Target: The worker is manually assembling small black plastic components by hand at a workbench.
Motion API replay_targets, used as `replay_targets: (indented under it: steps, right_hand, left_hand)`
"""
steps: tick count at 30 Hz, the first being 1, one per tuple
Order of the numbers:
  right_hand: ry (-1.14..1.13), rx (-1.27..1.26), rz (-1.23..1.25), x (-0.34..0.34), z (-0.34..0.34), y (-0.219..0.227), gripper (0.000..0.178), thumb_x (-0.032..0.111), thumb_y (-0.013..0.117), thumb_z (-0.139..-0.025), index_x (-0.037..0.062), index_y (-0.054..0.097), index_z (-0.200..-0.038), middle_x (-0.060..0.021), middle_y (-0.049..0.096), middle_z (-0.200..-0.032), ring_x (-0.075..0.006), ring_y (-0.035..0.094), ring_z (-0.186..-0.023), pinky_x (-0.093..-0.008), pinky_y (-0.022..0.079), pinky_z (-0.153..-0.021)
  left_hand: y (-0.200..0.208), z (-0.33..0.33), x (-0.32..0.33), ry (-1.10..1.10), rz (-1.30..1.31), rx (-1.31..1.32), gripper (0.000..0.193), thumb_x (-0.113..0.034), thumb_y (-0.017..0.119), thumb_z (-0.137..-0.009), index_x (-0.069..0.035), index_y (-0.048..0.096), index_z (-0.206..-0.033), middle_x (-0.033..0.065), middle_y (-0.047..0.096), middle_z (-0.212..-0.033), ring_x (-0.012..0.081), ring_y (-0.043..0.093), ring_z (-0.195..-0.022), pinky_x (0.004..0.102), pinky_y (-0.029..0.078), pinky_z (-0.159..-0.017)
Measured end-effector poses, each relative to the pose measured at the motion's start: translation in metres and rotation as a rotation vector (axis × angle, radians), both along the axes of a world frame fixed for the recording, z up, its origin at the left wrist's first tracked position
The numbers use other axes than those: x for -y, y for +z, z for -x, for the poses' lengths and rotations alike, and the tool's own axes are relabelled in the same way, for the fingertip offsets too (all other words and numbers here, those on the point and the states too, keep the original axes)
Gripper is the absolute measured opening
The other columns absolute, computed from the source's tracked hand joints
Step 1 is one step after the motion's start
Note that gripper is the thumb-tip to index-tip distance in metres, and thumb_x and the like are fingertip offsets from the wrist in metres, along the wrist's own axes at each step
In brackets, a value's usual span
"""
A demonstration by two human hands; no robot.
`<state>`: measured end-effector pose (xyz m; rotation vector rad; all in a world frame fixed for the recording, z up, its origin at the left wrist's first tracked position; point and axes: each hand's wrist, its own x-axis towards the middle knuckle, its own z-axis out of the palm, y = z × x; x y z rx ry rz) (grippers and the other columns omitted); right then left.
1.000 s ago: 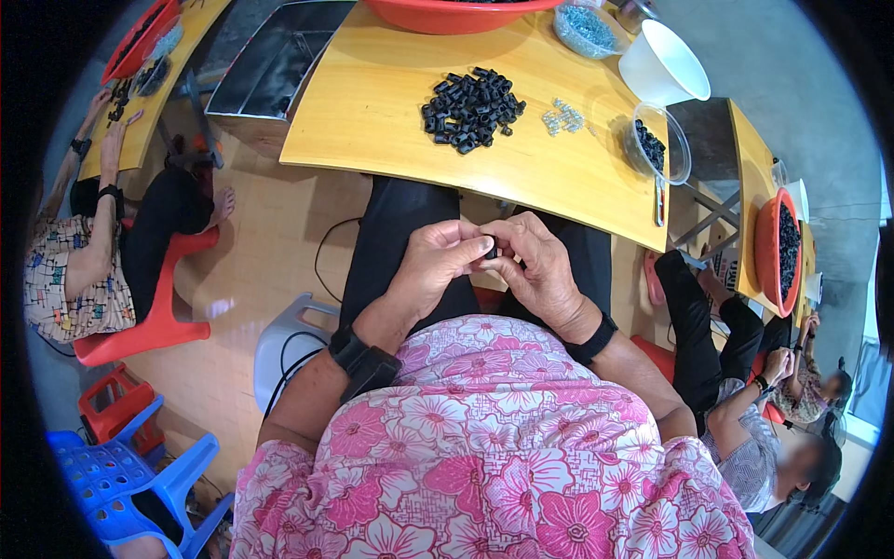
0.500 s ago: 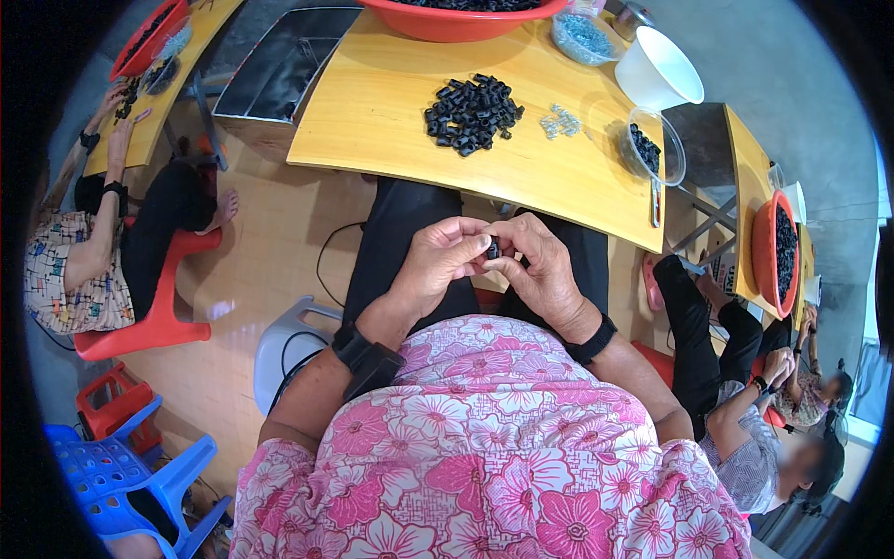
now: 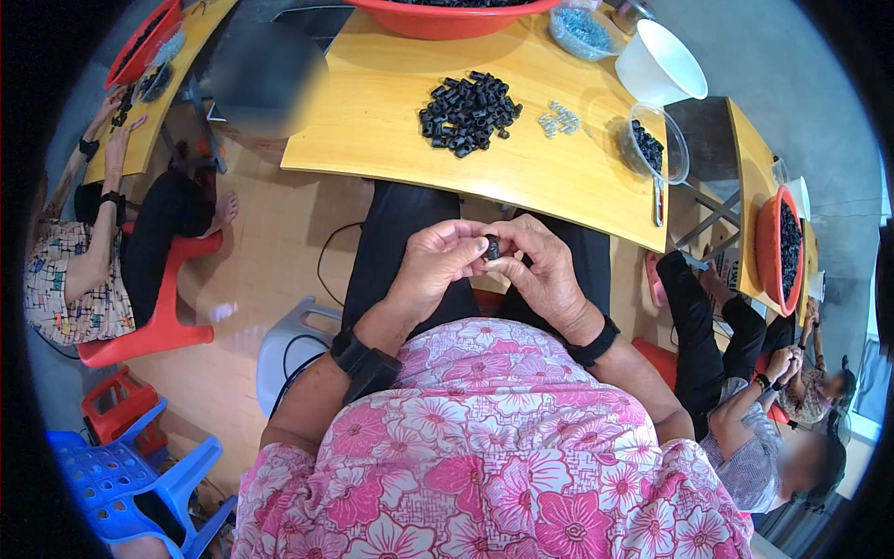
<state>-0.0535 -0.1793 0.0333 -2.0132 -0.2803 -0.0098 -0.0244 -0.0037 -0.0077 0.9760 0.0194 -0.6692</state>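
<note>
Above my lap, a small black plastic ring-like piece [image 3: 493, 248] is pinched between my two hands. My left hand [image 3: 438, 264] grips it from the left with thumb and fingertips. From the other side, the thumb and index finger of my right hand [image 3: 538, 265] close on the same piece. Its far side is hidden by my fingers. On the yellow table [image 3: 363, 121] beyond lies a pile of short black tube-like pieces [image 3: 466, 114]. Right of the pile are several small clear or metallic pieces [image 3: 559, 120].
A red basin [image 3: 456, 20] of black pieces stands at the table's far edge. To the right are a tub of bluish pieces [image 3: 581, 35], a white bucket [image 3: 659, 65], a clear bowl [image 3: 672, 144] and a red-handled tool [image 3: 658, 203]. Other people sit at tables left and right.
Both hands keep their pinch on the black piece, which looks slightly turned between the fingers. The view has shifted a little. A dark blurred shape now shows beyond the table's left edge.
</note>
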Motion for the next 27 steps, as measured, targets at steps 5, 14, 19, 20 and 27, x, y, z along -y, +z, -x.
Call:
replay_targets:
  steps: [5,14,19,20,27]
  right_hand:
    - [-0.028,0.01,0.013,0.0018,-0.0019,0.0006,0.033,0.004,0.068,-0.074,0.0091,0.063,-0.106,-0.0049,0.047,-0.077,-0.0183,0.05,-0.071,-0.0283,0.043,-0.066]
    - [-0.017,0.004,0.098,-0.0006,-0.002,0.0047,0.032,0.008,0.071,-0.073,0.0088,0.063,-0.104,-0.007,0.049,-0.079,-0.0206,0.051,-0.071,-0.0291,0.045,-0.065]
    - [-0.003,0.041,0.128,-0.0015,0.0013,0.0041,0.032,0.005,0.069,-0.073,0.0074,0.062,-0.104,-0.0109,0.055,-0.087,-0.0259,0.059,-0.073,-0.0324,0.049,-0.065]
    - [-0.002,0.04,0.128,-0.0022,0.0021,0.0024,0.032,0.005,0.069,-0.073,0.0074,0.062,-0.104,-0.0109,0.055,-0.087,-0.0259,0.059,-0.073,-0.0324,0.049,-0.065]
    - [0.026,0.109,0.178,-0.0023,0.0016,-0.0015,0.03,0.003,0.068,-0.073,0.0055,0.061,-0.102,-0.0126,0.056,-0.088,-0.0289,0.059,-0.074,-0.0333,0.05,-0.065]
  left_hand:
    - [-0.0048,-0.0026,-0.0026,-0.131,0.014,-0.035,0.014,-0.012,0.06,-0.091,-0.001,0.061,-0.101,0.0048,0.063,-0.098,0.0115,0.061,-0.086,0.0274,0.053,-0.079]
    - [-0.0019,-0.0032,-0.0013,-0.152,-0.02,-0.044,0.012,-0.013,0.058,-0.092,-0.001,0.061,-0.094,0.0029,0.062,-0.089,0.0099,0.06,-0.082,0.0262,0.053,-0.076]
    - [-0.0021,-0.0021,-0.0024,-0.177,-0.067,-0.035,0.013,-0.014,0.058,-0.092,-0.002,0.061,-0.092,0.0023,0.061,-0.087,0.009,0.06,-0.078,0.0257,0.053,-0.072]
    - [-0.0021,-0.0024,-0.003,-0.176,-0.067,-0.036,0.013,-0.014,0.058,-0.092,-0.002,0.061,-0.092,0.0023,0.061,-0.087,0.009,0.06,-0.078,0.0257,0.053,-0.072]
    - [-0.0071,-0.0044,-0.0027,-0.226,-0.137,-0.059,0.013,-0.014,0.058,-0.092,-0.001,0.061,-0.094,0.0029,0.063,-0.089,0.0091,0.061,-0.078,0.0247,0.053,-0.072]
